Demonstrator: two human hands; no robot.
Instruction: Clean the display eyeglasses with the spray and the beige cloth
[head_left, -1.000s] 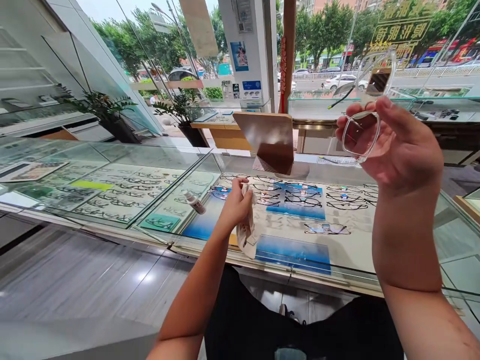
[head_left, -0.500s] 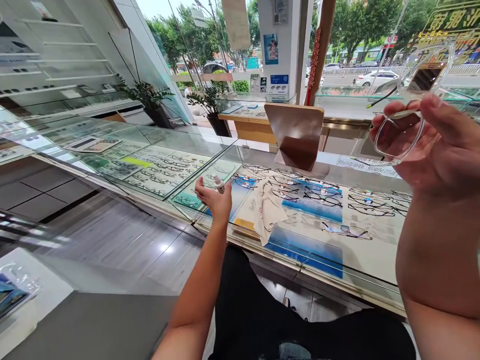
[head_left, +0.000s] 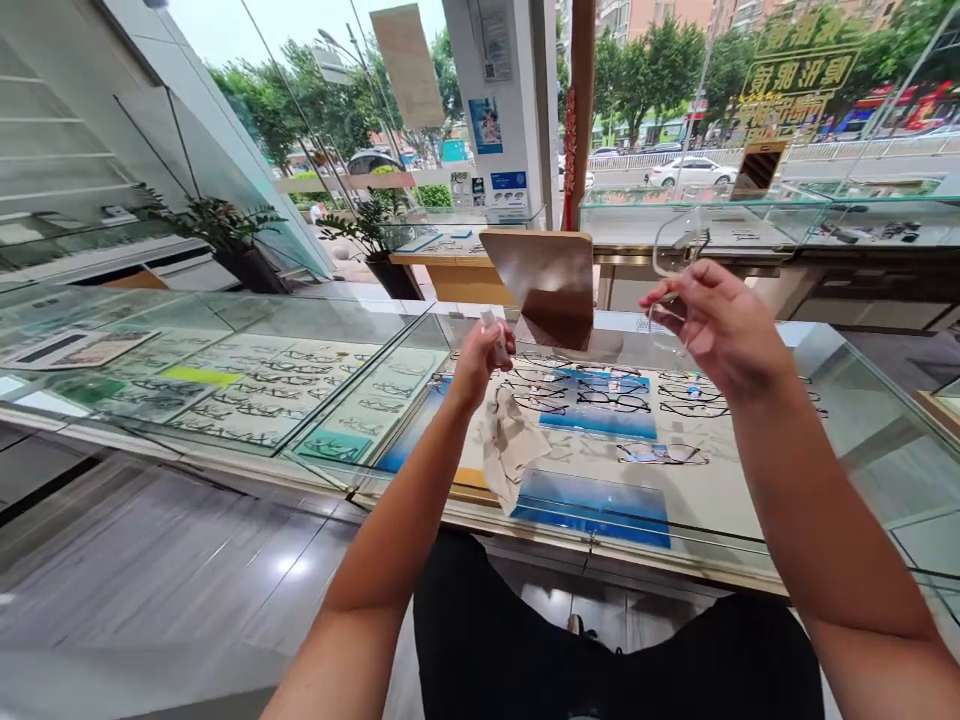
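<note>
My left hand point(head_left: 478, 362) is closed around a small white bottle point(head_left: 492, 326), whose top sticks up above the fingers. To the right, my right hand point(head_left: 726, 325) pinches a pair of clear-framed eyeglasses point(head_left: 658, 250) in the air above the counter. One lens rim stands up beyond the fingers; the rest is partly covered by the hand. Below my left hand a crumpled beige cloth point(head_left: 511, 448) lies on the glass counter point(head_left: 720, 505). Several dark-framed eyeglasses point(head_left: 613, 402) are laid out in rows between the hands, and another pair point(head_left: 663, 455) sits nearer me.
A brown wooden-backed mirror stand point(head_left: 538, 270) stands on the counter's far side. Blue printed sheets point(head_left: 592, 508) show at the front. Another glass case point(head_left: 255, 375) with rows of glasses adjoins on the left. Potted plants point(head_left: 367, 235) stand beyond, near the windows.
My right hand has lowered and moved inward with the eyeglasses. My left hand has risen and moved right, its fingers now closed tighter around the bottle. The view has turned right.
</note>
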